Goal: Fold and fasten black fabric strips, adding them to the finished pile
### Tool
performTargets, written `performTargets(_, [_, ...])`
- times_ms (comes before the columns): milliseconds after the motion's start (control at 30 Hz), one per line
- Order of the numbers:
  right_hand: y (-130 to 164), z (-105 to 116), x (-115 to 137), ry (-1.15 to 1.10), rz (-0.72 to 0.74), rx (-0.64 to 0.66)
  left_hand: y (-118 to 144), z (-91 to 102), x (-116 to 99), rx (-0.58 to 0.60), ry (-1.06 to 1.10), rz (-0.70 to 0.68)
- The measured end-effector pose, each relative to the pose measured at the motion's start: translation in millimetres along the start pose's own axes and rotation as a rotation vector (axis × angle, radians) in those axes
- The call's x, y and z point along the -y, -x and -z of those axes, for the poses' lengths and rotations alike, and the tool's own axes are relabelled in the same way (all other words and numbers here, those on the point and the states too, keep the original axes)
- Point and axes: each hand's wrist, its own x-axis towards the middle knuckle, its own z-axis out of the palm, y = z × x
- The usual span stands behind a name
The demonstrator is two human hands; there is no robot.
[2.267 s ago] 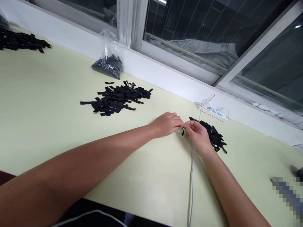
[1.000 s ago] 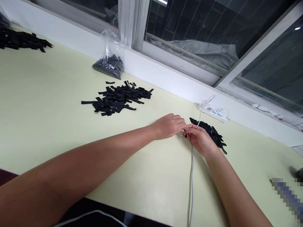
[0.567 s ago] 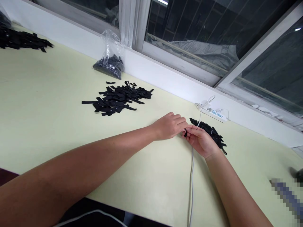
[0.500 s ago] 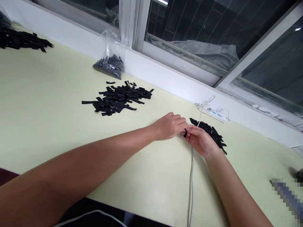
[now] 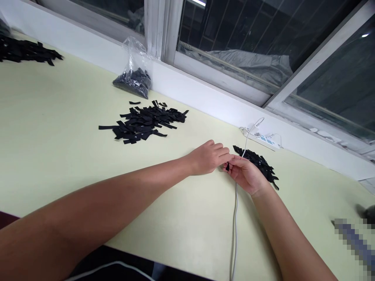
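Note:
Over the middle of the table, my left hand [image 5: 208, 157] and my right hand [image 5: 245, 173] meet at their fingertips. A short black fabric strip [image 5: 227, 167] shows between the fingers of my right hand, its end curving downward. My left hand is closed, knuckles up, pinching at the same strip; its fingertips are mostly hidden. Just behind my right hand lies a small pile of black strips [image 5: 262, 164]. To the left of my hands is a larger, loose pile of similar strips [image 5: 146, 123].
A clear plastic bag [image 5: 133, 80] of black pieces stands against the white ledge. More strips [image 5: 26, 50] lie far left. A white cable [image 5: 235, 226] runs under my right hand near a power strip [image 5: 265, 140]. A dark object [image 5: 369, 214] sits at the right edge.
The view has shifted slightly. My hands stay together, and less of the black strip shows between the fingers.

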Motion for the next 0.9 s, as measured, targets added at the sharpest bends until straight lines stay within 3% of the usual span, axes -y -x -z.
performTargets(233, [1.8, -3.1, 3.0, -0.119, -0.049, 0.019, -1.4, 2.5, -1.3, -0.028, -0.003, 0.014])
performTargets(400, [5.0, -4.5, 6.9, -0.156, -0.054, -0.052, -2.3, 3.2, 1.3, -0.021, 0.064, 0.104])
performTargets(600, [6.1, -6.7, 3.7, -0.085, 0.013, -0.046, -1.0, -0.3, 4.4, -0.054, 0.397, 0.357])
performTargets(767, [0.7, -13.5, -5.5, 0.046, 0.099, -0.182, -0.5, -0.9, 2.2, -0.042, 0.635, 0.506])
performTargets(900, [-3.0, -16.0, -7.2, 0.074, 0.105, -0.266, -0.3, -1.0, 2.3, -0.051, 0.728, 0.542])
